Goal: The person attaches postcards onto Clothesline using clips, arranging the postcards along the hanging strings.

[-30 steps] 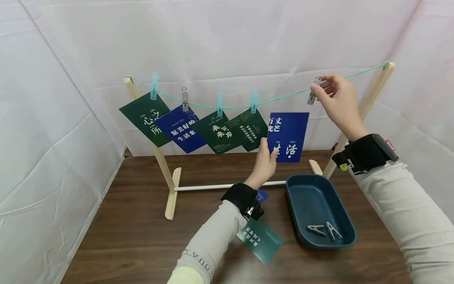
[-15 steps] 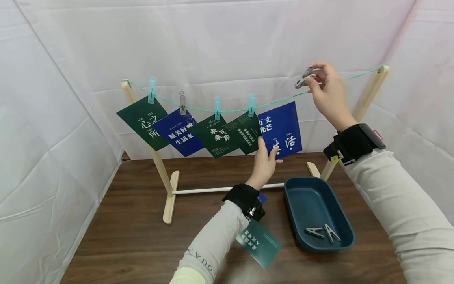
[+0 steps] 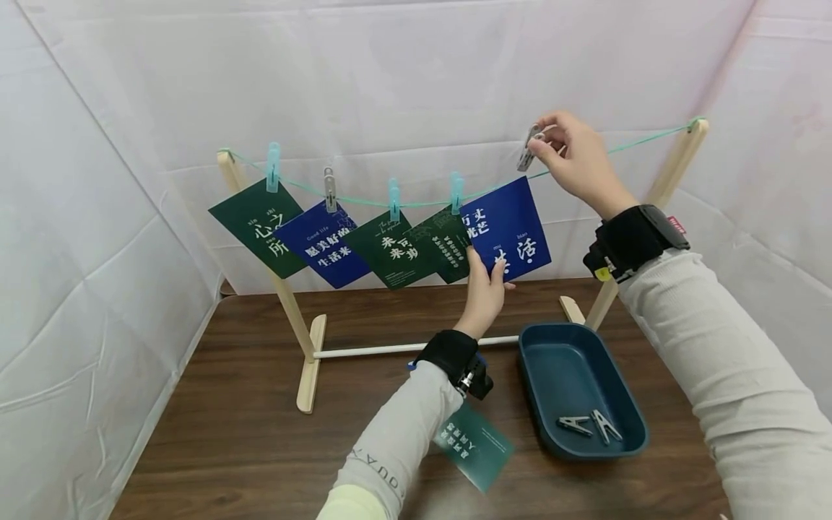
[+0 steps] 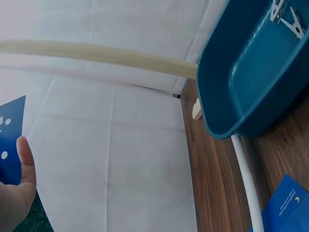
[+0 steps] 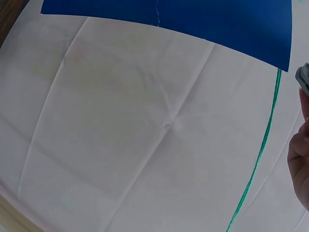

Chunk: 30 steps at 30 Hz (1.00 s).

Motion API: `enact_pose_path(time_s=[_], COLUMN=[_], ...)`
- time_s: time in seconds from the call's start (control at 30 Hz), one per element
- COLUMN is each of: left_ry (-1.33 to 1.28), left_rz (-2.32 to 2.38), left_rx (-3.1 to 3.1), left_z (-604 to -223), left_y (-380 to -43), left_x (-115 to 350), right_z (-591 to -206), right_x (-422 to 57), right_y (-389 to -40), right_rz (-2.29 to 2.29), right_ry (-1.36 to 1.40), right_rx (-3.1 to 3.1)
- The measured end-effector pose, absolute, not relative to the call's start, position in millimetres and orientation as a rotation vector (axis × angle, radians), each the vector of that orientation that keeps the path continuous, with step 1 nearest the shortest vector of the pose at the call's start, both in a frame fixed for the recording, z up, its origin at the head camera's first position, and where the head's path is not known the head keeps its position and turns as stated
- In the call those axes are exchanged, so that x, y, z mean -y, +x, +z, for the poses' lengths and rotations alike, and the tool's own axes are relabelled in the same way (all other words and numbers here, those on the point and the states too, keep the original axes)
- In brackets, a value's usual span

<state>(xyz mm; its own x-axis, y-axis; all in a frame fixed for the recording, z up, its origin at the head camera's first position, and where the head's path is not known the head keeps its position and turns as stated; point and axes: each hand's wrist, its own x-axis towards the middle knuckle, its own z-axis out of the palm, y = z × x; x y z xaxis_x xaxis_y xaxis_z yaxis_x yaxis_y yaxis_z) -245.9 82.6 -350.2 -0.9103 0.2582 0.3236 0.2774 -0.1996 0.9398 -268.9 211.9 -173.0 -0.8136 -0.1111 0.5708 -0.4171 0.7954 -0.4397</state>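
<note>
My left hand [image 3: 484,297] pinches a blue card [image 3: 520,230] with white characters by its lower edge. The card is tilted, its top corner up by the green line [image 3: 617,149]. Just above that corner, my right hand [image 3: 577,160] holds a grey clothespin [image 3: 529,149] between thumb and fingers. In the right wrist view, the clothespin [image 5: 303,76] is apart from the card [image 5: 193,19] and partly cut off by the frame. The thumb of my left hand [image 4: 17,200] lies against the card in the left wrist view.
Several green and blue cards, including a green card [image 3: 256,225], hang left on clothespins. A wooden post [image 3: 679,162] supports the line at right. A teal tray [image 3: 565,350] holds two grey clothespins [image 3: 606,427]. A green card [image 3: 479,448] lies on the table, partly under my left forearm.
The blue card has tilted and risen to the line, beside the hanging green card. My right hand has moved left with the clothespin, to above the card's top corner.
</note>
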Motion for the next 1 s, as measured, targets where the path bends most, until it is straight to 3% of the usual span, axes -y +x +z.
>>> enact_pose_path(time_s=[1.0], left_ry=[-0.468], left_rz=[-2.448], left_rx=[1.922], left_z=[-358], left_y=[-248], left_x=[-94], right_z=[-170], right_x=[-207], right_y=[-277], right_rz=[0.697], right_ry=[0.434], right_rx=[2.786])
